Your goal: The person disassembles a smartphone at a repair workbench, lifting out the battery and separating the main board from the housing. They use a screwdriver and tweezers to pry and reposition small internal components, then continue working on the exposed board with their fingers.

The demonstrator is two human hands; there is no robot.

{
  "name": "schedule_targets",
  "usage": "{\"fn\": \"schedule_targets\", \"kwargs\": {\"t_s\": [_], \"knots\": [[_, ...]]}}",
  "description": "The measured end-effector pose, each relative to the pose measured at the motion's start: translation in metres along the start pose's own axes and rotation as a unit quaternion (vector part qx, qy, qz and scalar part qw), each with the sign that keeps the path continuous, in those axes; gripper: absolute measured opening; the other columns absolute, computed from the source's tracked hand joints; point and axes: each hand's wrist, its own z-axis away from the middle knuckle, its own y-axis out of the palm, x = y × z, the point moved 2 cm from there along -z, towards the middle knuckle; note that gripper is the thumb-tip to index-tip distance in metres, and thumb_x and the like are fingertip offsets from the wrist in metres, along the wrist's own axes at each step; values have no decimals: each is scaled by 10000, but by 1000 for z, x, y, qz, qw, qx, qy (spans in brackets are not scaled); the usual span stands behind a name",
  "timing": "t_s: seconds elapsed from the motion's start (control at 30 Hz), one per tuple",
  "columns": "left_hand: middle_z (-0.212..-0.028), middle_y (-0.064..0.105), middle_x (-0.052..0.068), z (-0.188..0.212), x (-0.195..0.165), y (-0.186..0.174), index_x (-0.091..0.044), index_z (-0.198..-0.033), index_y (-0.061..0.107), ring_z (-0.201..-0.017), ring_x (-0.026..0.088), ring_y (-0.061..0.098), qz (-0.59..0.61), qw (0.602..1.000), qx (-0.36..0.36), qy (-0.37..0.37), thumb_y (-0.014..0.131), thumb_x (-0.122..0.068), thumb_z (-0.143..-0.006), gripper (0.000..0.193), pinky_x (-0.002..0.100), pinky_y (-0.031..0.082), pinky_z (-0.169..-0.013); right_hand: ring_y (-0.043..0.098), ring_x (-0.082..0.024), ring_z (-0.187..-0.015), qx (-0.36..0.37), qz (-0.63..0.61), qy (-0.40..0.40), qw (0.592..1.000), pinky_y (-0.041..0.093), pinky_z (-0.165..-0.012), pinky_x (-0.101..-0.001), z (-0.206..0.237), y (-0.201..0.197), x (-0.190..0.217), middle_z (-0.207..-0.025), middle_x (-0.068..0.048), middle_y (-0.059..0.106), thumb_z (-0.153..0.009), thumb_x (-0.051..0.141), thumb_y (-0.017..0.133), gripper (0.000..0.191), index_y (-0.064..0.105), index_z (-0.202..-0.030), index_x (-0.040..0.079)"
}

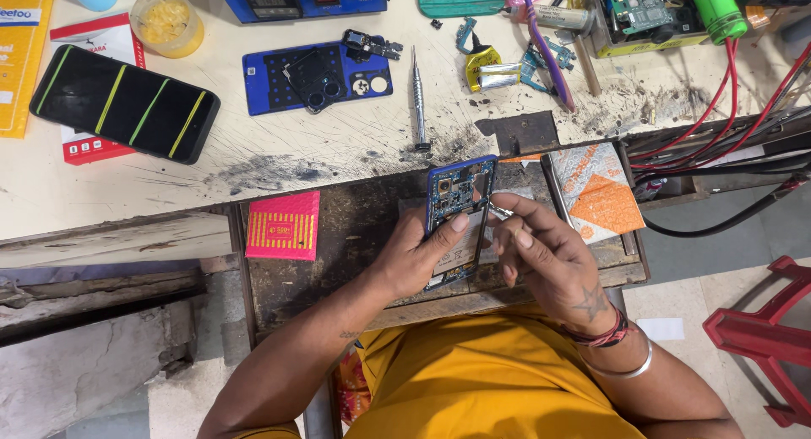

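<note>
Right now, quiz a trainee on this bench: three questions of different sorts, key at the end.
1. True or false: the left hand holds the opened phone.
2. What does the right hand pinch? A) tweezers B) the screwdriver C) the pink card
3. Fill in: the black phone lies with its screen facing ____.

Key
1. True. Its thumb lies across the open back.
2. A. Their tips are at the opened phone's right edge; the screwdriver lies untouched on the bench.
3. Up.
</note>
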Motion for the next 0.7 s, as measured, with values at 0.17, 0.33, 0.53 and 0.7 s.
{"fn": "schedule_targets", "kwargs": {"t_s": [0.17, 0.33, 0.53, 0.7], "knots": [[-1204, 741, 106, -2, -5, 0, -28, -1387, 577, -1173, 177, 673, 4, 1000, 6, 2, 483, -432, -1104, 502, 365, 526, -1035, 585, -133, -758, 20, 71, 3, 997, 517, -671, -279, 6, 7, 0, -1000, -106, 637, -1027, 191, 579, 646, 355, -1594, -23], [-1150, 761, 84, -2, -4, 0, -48, -1357, 592, -1035, 173, 712, -5, 999, 13, -32, 471, -447, -1069, 507, 352, 572, -917, 582, -137, -750, 9, -3, 18, 1000, 498, -650, -277, 0, 6, 2, -979, -100, 617, -1022, 205, 600, 589, 403, -1533, -12], [-1164, 744, 116, 1, -2, 0, -24, -1334, 620, -1130, 194, 689, -57, 998, -1, 18, 494, -439, -1103, 491, 368, 537, -982, 576, -140, -748, 3, -102, 37, 994, 481, -651, -274, -6, -1, 1, -996, -97, 604, -1031, 214, 618, 484, 480, -1437, -9], [-1152, 745, 119, 0, 0, 0, -31, -1340, 616, -1124, 191, 695, -64, 998, 3, 9, 490, -444, -1095, 496, 364, 541, -975, 578, -152, -769, 17, -96, 34, 995, 479, -663, -279, -6, -3, -3, -1019, -102, 599, -1060, 219, 614, 433, 506, -1389, -40]]}}
